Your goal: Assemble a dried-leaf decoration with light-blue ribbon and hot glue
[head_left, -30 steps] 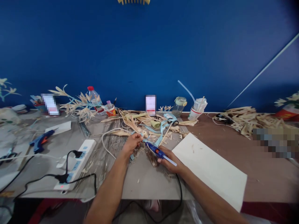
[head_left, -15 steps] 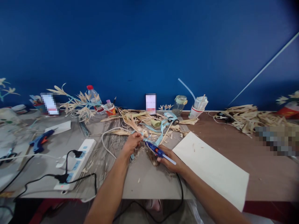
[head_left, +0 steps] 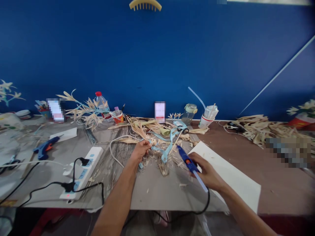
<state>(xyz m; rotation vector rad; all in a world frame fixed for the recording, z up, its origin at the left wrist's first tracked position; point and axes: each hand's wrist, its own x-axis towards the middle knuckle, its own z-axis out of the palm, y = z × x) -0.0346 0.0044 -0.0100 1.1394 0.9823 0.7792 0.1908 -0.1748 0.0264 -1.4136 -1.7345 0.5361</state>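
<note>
My right hand [head_left: 206,172] is closed around a blue hot glue gun [head_left: 185,159], with a clear glue stick [head_left: 200,182] jutting from its back end. Its nozzle points up and left, apart from the other hand. My left hand [head_left: 140,150] pinches the end of a light-blue strip [head_left: 157,149] near the pale dried husks [head_left: 140,129]; exactly what lies between the fingertips is partly hidden. The strip runs right and loops up toward black-handled scissors [head_left: 185,130]. Below it lies a brownish husk piece [head_left: 163,168].
A white power strip [head_left: 83,173] with plugs and cords lies left, beside another blue glue gun [head_left: 45,148]. White board [head_left: 236,177] lies right. Along the wall stand a bottle [head_left: 100,103], a phone [head_left: 160,112], a jar [head_left: 189,113] and a paper cup [head_left: 208,116].
My right hand has drawn the glue gun right and toward me, away from my left hand. The left hand stays nearly in place, still pinching. The view has tilted up slightly.
</note>
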